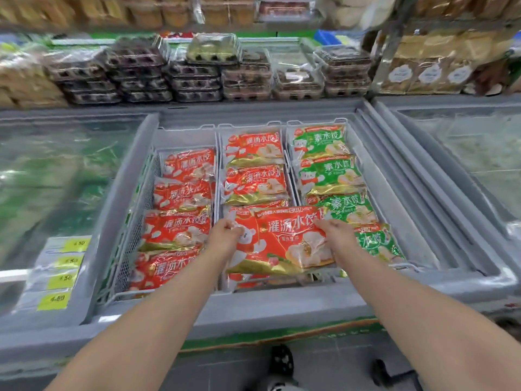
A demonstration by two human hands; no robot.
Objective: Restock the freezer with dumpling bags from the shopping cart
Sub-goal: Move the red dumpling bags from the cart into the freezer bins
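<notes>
Two hands grasp one red bag (282, 241): left hand (225, 231) and right hand (334, 230) at its upper corners. It should be lowered flat into the middle basket (318, 277) beneath them.

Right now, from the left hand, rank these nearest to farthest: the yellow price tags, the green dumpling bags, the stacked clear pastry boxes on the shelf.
1. Green dumpling bags, right basket.
2. Yellow price tags, left, on the lid.
3. Clear pastry boxes, back shelf.
Measured from the left hand.
</notes>
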